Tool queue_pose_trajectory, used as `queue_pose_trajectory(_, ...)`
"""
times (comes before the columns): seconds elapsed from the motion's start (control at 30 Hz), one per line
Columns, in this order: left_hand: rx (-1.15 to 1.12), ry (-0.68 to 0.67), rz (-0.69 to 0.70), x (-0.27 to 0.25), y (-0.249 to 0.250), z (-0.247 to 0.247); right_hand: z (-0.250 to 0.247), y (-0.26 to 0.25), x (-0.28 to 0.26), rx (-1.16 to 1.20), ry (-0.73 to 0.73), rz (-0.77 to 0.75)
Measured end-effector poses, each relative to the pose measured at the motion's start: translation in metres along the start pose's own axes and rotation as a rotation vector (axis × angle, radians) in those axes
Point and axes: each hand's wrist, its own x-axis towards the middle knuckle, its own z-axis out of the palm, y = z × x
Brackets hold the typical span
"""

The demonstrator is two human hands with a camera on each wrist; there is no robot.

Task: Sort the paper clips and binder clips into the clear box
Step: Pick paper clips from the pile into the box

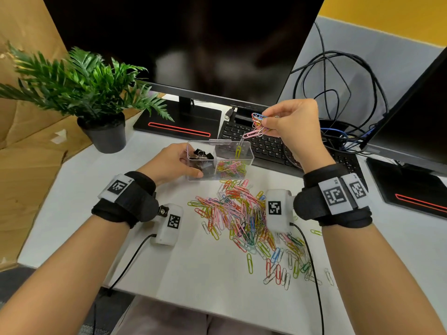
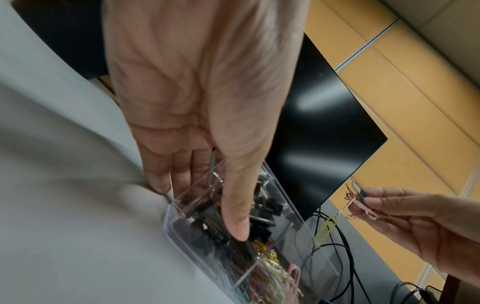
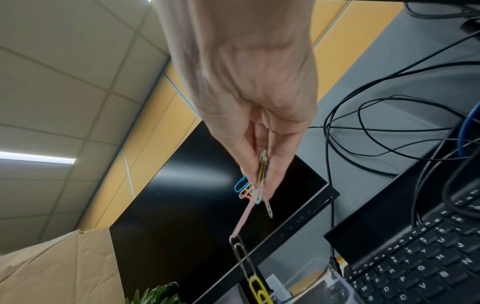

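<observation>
A clear two-part box (image 1: 249,157) stands on the white desk, with black binder clips (image 1: 202,154) in its left part and coloured paper clips (image 1: 229,168) in its right part. My left hand (image 1: 174,163) grips the box's left end, thumb (image 2: 237,222) on the near wall and fingers (image 2: 158,181) round the end. My right hand (image 1: 290,122) is raised above the box and pinches a bunch of paper clips (image 1: 257,122); a chain with a pink, a grey and a yellow clip (image 3: 257,288) dangles from it into the right part. A heap of loose paper clips (image 1: 244,218) lies in front of the box.
Behind the box lie a black keyboard (image 1: 263,143) and a monitor (image 1: 193,44) on its stand. A potted plant (image 1: 104,131) stands at the left. Tangled cables (image 1: 338,93) and a second monitor (image 1: 416,112) are at the right. Cardboard (image 1: 29,141) borders the desk's left edge.
</observation>
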Motion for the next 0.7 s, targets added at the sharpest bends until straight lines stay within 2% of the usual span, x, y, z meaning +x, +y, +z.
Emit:
queue_pose_trajectory(0.2,-0.008,-0.007,-0.001,0.000,0.000,-0.001,0.017,0.012,0.000,-0.090,0.032,-0.047)
queue_pose_trajectory(0.47,0.003,-0.013,-0.009,0.001,-0.001,-0.001,0.038,0.041,-0.014,-0.219,-0.076,-0.028)
queue_pose_trajectory(0.7,-0.009,-0.010,-0.011,0.001,-0.001,-0.001,0.040,0.040,-0.018,-0.245,-0.178,-0.052)
